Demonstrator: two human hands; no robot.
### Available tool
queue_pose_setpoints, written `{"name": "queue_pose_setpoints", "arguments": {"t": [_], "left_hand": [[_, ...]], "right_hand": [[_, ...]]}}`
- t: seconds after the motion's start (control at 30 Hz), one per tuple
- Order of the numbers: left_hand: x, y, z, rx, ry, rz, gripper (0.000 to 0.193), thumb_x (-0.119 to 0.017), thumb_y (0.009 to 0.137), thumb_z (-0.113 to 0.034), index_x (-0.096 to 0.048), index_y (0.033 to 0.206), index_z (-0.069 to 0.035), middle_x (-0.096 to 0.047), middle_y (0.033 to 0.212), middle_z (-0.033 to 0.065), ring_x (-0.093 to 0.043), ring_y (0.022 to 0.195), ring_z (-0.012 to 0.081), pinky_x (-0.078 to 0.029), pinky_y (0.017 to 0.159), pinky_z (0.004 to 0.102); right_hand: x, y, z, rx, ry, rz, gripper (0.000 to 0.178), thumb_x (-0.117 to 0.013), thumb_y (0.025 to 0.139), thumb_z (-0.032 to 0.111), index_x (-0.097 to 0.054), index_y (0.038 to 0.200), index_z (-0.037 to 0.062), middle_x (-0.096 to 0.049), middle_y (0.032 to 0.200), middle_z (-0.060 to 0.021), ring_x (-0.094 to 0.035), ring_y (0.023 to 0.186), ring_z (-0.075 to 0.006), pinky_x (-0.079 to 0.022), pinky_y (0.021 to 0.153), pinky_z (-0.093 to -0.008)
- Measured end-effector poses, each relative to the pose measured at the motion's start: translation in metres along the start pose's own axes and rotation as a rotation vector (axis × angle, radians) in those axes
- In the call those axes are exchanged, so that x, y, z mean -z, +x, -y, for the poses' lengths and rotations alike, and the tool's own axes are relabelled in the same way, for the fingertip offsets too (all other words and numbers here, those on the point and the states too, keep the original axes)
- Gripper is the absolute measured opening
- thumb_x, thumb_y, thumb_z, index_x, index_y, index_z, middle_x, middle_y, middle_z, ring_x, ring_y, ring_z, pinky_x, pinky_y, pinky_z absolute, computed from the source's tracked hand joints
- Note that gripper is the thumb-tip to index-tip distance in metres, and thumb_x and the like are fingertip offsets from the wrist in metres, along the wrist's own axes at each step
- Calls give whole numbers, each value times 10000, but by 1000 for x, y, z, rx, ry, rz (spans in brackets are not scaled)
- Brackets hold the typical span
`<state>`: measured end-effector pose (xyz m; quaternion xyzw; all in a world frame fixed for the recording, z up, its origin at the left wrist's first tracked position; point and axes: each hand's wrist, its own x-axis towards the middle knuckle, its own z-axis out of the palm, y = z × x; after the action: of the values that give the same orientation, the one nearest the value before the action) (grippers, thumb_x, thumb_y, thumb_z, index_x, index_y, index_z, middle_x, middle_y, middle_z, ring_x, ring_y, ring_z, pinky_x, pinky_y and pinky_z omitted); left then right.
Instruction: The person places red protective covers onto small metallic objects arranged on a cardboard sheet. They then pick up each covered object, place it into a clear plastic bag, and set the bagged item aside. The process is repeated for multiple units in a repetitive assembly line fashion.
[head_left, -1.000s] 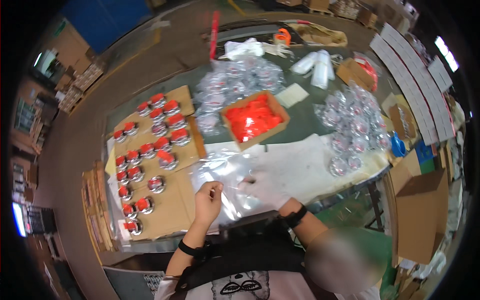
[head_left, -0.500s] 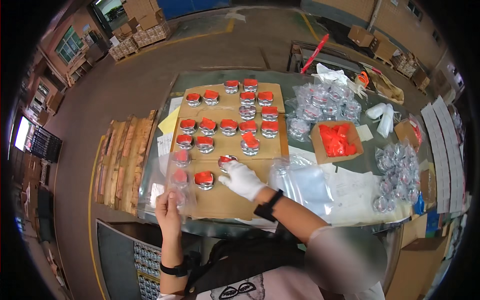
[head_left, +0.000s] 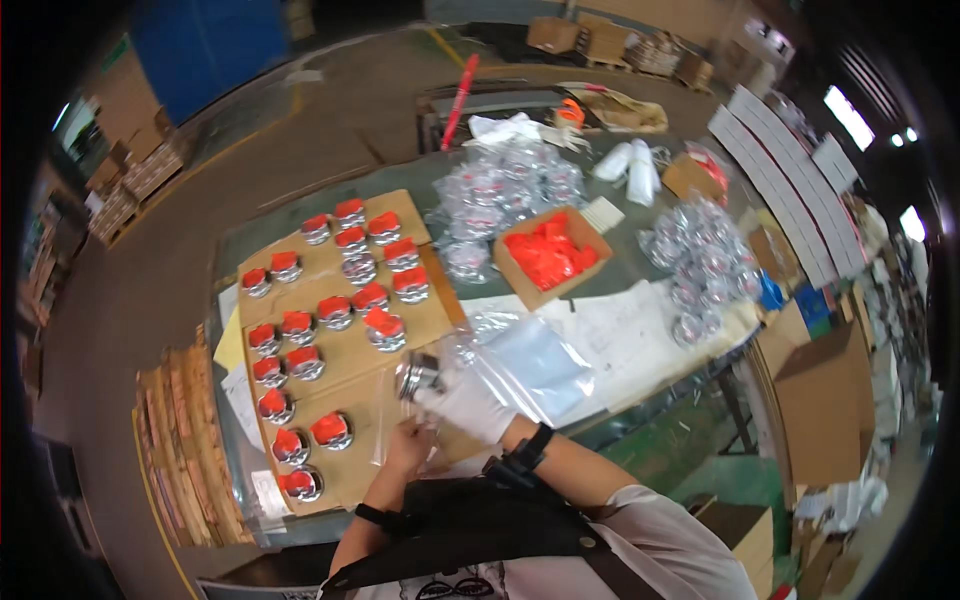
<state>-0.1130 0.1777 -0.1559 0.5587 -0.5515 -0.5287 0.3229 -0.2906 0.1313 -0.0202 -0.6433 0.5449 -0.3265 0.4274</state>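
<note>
My right hand [head_left: 472, 405], in a white glove, grips a shiny metal piston [head_left: 418, 376] tilted on its side above the cardboard. Just below it, my bare left hand [head_left: 408, 446] pinches the edge of a clear plastic bag [head_left: 388, 412]; the piston is beside or partly over the bag, I cannot tell which. Several more pistons [head_left: 331, 430] stand in loose rows on the brown cardboard sheet [head_left: 345, 385], most with a red plastic piece on top. One piston [head_left: 359, 268] shows bare metal.
Right of the hands lies a stack of flat clear bags [head_left: 545, 370]. Beyond it stands an open carton [head_left: 520, 280] of red plastic pieces. Bagged pistons are heaped behind it [head_left: 510, 190] and at the right [head_left: 705, 265]. A wooden pallet [head_left: 185, 440] stands left of the table.
My right hand has lifted a piston from the cardboard toward my left hand. My left hand, with the bag, has moved right, off the left column of pistons. The view has swung right.
</note>
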Motion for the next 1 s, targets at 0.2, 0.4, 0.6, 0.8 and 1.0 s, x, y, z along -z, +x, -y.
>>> {"name": "queue_pose_setpoints", "arguments": {"t": [0.2,0.4,0.6,0.8,1.0], "left_hand": [[11,-8,-79,-59,-52,-229,198,-578,944,-145,-670,960,29,-672,792,124,-639,682,234,-511,634,348],[2,-51,-152,-424,220,-97,235,-529,969,-134,-663,1047,43,-700,890,192,-694,808,246,-521,657,340],[53,-27,-122,63,-644,-269,288,-479,1008,-232,-655,1067,-12,-583,702,17,-562,622,111,-436,576,242],[31,-44,-123,-251,459,-74,234,-589,912,-219,-666,1044,-43,-562,899,96,-564,799,245,-466,705,371],[23,-44,-66,-203,765,-167,207,-633,833,-233,-680,957,-74,-537,995,176,-560,838,352,-474,715,474]], "right_hand": [[-21,-47,-21,108,-572,164,244,-557,867,213,-596,963,-8,-643,818,-216,-663,747,-346,-529,632,-450],[-28,-1,-21,-446,454,185,251,-564,901,239,-623,998,16,-653,903,-171,-640,889,-330,-512,778,-397],[2,-32,50,384,-206,-44,240,-625,874,309,-654,953,84,-642,892,-109,-615,875,-279,-498,753,-402],[8,-23,16,-667,355,275,307,-622,878,222,-593,1113,26,-640,925,-131,-626,876,-314,-508,746,-414],[-14,-30,0,466,-453,192,277,-535,859,117,-577,1101,-13,-637,978,-206,-649,917,-294,-546,708,-397]]}}
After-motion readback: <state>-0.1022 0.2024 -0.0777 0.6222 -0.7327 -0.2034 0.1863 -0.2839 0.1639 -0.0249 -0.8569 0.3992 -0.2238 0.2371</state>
